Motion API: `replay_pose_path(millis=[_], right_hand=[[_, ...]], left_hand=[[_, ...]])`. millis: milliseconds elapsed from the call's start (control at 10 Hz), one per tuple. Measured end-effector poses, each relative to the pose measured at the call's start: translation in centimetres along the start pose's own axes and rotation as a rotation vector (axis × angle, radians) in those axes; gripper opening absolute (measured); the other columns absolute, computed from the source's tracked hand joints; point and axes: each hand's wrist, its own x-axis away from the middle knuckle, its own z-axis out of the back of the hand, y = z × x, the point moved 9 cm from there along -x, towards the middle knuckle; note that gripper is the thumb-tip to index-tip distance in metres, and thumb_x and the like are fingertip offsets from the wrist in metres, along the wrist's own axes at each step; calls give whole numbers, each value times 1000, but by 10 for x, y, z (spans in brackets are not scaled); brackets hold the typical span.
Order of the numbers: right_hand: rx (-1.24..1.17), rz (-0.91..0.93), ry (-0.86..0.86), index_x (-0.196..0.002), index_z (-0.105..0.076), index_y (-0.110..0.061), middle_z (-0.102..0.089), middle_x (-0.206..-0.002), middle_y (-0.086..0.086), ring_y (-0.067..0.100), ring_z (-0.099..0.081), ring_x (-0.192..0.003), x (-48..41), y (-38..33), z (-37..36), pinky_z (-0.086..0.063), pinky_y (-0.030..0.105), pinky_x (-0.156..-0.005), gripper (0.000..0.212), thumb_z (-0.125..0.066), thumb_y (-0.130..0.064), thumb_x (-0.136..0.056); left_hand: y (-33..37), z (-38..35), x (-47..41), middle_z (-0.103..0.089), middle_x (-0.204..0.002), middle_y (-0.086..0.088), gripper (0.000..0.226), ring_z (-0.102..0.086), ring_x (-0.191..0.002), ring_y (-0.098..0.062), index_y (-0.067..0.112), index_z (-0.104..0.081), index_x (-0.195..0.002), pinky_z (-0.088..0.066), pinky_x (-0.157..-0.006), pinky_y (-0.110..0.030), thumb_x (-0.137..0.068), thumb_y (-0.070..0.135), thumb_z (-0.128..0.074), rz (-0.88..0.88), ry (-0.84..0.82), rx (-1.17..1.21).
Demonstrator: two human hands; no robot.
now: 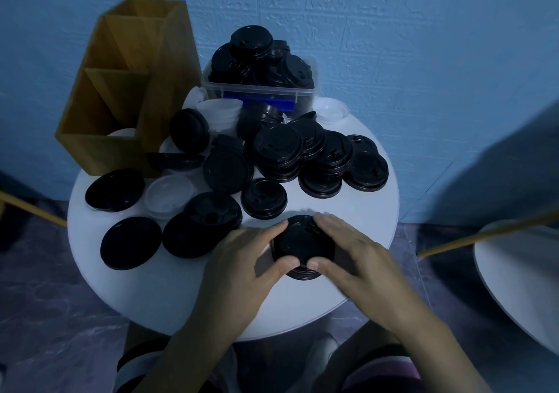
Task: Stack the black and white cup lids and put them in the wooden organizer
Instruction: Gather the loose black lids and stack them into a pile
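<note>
head view: a short stack of black lids (302,242) is held on the near part of the round white table (145,295), low in the centre of the frame, and this is where the work is judged to stand: one stack being squared up, with no black lid seen put away. the left hand (242,259) is curled round the stack's left side and the right hand (357,250) round its right side, with both thumbs pressed to the near rim and the fingertips hooked over the far rim, so the stack is gripped from both sides. most of the task appears to be left. loose black lids (278,153) are scattered and heaped across the middle of the table, some lying flat at the lower left, and a few white lids (169,194) are mixed among them at centre left. the wooden organizer (121,68), at the upper left of the frame on the table's far left edge, is divided into three stepped compartments. a pale round shape (122,133), probably a white lid or a few, is seen in the lowest, nearest compartment, while only bare wood is seen in the two taller ones, whose bottoms are hidden. a clear plastic tub (260,90), at the upper centre just right of the organizer, is piled above its rim with more black lids, and a blue piece (281,103) is seen at its front wall.
</note>
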Motion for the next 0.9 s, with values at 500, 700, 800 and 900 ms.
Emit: replay_pose_path(millis=[500,700,800,900], right_hand=[[24,22,3,-151,-38,-41,-22,-130,-57,-22,-8,-143,-7,2,0,-8,-3,-107,74,-58,-65,-84],[-87,38,-51,-144,-39,-52,-21,-122,-70,-28,-10,-138,-8,2,-1,-10,-4,-106,65,-66,-57,-85],[-318,-9,130,-123,-65,-48,-59,-123,-42,-14,-50,-126,-15,13,27,-38,11,-104,37,-70,-48,-86],[-2,7,547,-100,-77,-30,-73,-104,-20,5,-64,-101,-22,32,84,-44,23,-86,9,-69,-29,-96]], left_hand=[[10,-13,1,-57,-136,15,64,-50,-121,-13,25,-41,-153,-28,-102,-22,-100,60,-32,-103,-91,-215],[12,-13,3,-42,-141,28,80,-33,-131,5,41,-26,-154,-12,-108,-10,-85,77,-47,-71,-116,-160],[11,-7,4,-37,-130,41,78,-22,-124,23,51,-24,-148,-11,-103,-2,-80,74,-53,-38,-75,-118],[9,-6,5,-30,-128,49,79,-14,-124,30,51,-24,-149,-13,-102,0,-79,75,-52,-32,-76,-119]])
